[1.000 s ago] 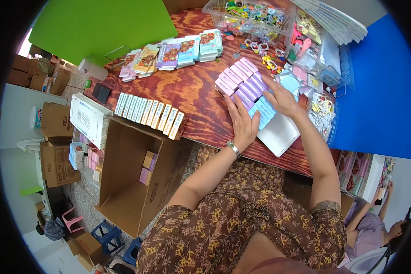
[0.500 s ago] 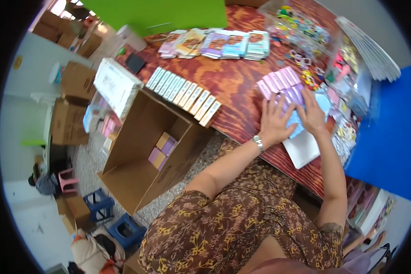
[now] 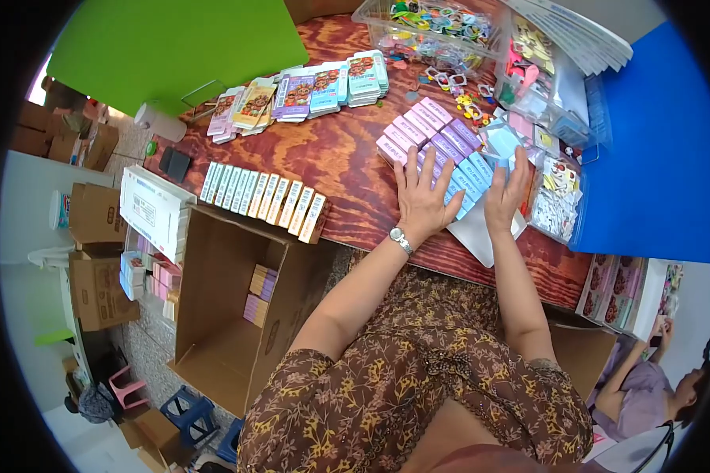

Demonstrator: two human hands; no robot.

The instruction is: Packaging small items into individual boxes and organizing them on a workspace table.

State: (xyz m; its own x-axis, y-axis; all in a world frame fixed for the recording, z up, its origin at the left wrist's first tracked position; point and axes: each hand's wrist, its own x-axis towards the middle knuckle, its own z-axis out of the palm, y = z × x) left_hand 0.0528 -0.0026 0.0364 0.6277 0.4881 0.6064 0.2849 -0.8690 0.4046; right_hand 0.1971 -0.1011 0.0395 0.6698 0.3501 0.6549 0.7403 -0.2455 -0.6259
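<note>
A block of small boxes lies on the red-brown wood-grain table in front of me: pink boxes (image 3: 416, 124) at the far left, purple boxes (image 3: 454, 140) in the middle, light blue boxes (image 3: 470, 183) nearest the right. My left hand (image 3: 424, 189) rests with spread fingers over the near side of the purple and blue boxes. Along the right end of the blue boxes stands my right hand (image 3: 506, 191), its fingers stretched out and gripping nothing. Under and beside the hands shows a white sheet or flat pack (image 3: 478, 243). A pale blue card-like piece (image 3: 503, 142) lies behind my right fingertips.
Left on the table is a row of upright boxes (image 3: 260, 197), beside an open carton (image 3: 213, 315). Flat printed cartons (image 3: 319, 91) lie in stacks farther back. Clear bins (image 3: 442, 35) of small colourful pieces stand at the far right. Another person (image 3: 647, 394) is at lower right.
My view has shifted, so the table things sit farther left. My right hand has drawn back from the purple boxes to the end of the blue ones. The left hand stays on the block.
</note>
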